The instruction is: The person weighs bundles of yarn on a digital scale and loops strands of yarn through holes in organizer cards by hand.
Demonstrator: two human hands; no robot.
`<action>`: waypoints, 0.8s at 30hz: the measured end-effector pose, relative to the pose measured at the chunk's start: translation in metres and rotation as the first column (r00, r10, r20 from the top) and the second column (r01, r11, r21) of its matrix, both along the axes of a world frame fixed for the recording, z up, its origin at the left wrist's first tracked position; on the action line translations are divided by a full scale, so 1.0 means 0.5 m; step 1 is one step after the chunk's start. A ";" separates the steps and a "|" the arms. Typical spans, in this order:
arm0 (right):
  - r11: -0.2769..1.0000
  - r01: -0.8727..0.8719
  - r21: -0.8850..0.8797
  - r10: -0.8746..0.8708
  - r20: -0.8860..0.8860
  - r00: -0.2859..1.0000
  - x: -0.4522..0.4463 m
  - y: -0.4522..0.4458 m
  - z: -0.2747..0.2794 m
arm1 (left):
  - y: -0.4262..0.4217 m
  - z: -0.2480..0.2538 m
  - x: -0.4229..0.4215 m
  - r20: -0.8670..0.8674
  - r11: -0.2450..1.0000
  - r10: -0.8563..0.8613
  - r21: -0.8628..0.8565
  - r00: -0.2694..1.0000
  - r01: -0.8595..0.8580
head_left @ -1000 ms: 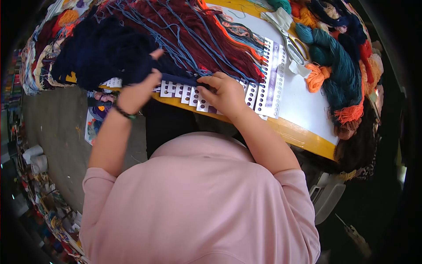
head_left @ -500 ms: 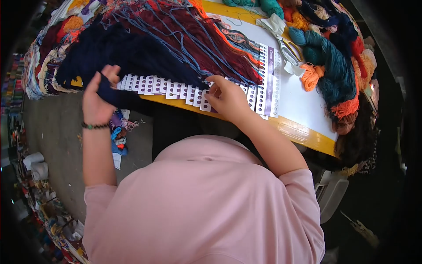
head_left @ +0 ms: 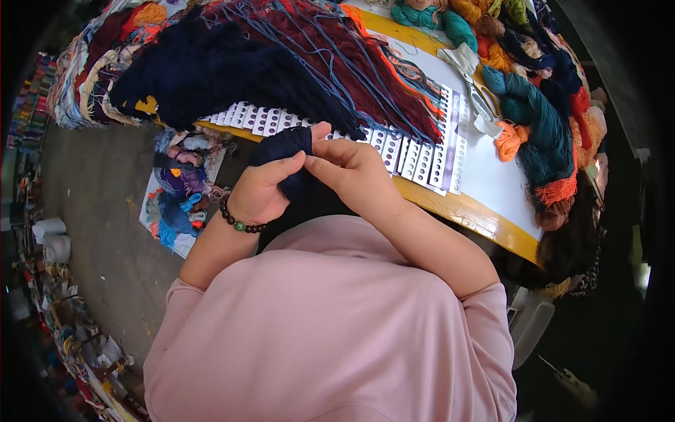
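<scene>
Just in front of my body, my left hand (head_left: 261, 188) is closed around a dark navy skein of thread (head_left: 281, 148), its thumb lying along the near side. My right hand (head_left: 355, 171) meets it there, thumb and forefinger pinched against the skein's right edge by the left thumb; any single strand between them is too fine to see. Beyond both hands, a large spread of loose navy thread (head_left: 225, 74) lies over a row of white cards with punched holes (head_left: 266, 121). Maroon threads (head_left: 337, 60) with blue strands cover the cards farther right.
Scissors (head_left: 481, 98) lie on the white tabletop (head_left: 496, 179) with its yellow edge (head_left: 457, 214). An orange skein (head_left: 511, 141) and a teal skein (head_left: 545, 141) are at the right. Colourful bundles (head_left: 179, 190) sit on a sheet low at the left.
My left hand has moved right and toward my body, bringing the navy skein in. My right hand has left the cards' edge and joined it. The view has shifted slightly.
</scene>
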State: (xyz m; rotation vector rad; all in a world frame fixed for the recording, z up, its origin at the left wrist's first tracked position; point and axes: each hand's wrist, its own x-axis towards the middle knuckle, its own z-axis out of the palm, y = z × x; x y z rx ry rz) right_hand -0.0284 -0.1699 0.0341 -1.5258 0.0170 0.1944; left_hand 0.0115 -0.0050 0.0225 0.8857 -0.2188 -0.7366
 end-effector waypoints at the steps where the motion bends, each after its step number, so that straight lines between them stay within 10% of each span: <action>1: 1.000 -0.004 -0.010 0.003 -0.033 0.999 -0.002 -0.004 0.000 | -0.007 0.005 -0.008 -0.061 0.997 0.081 0.005 0.995 -0.081; 13: 0.975 0.163 0.149 -0.142 -0.144 0.979 -0.018 -0.021 -0.017 | -0.023 0.003 -0.019 -0.138 0.965 0.251 0.110 0.958 -0.237; 18: 0.991 0.124 0.051 -0.116 -0.145 0.983 -0.024 -0.024 -0.036 | -0.030 -0.004 -0.028 0.169 0.952 0.239 0.153 0.956 -0.265; 24: 0.834 0.181 0.521 -0.091 -0.194 0.977 -0.028 -0.031 -0.018 | -0.017 -0.003 -0.009 0.658 0.867 0.079 0.326 0.749 -0.377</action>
